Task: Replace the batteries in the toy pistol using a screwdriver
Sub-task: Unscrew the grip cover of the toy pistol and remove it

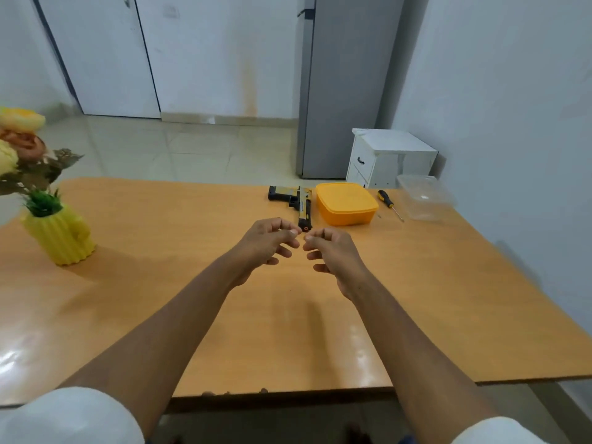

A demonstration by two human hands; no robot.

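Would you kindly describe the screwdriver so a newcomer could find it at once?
Look to the far right part of the wooden table. Between the yellow lidded box and the clear plastic container lies the screwdriver. It is the only thin tool there, with a black and yellow handle and a slim metal shaft.

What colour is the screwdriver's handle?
Black with yellow, on the screwdriver; head view, the only one.
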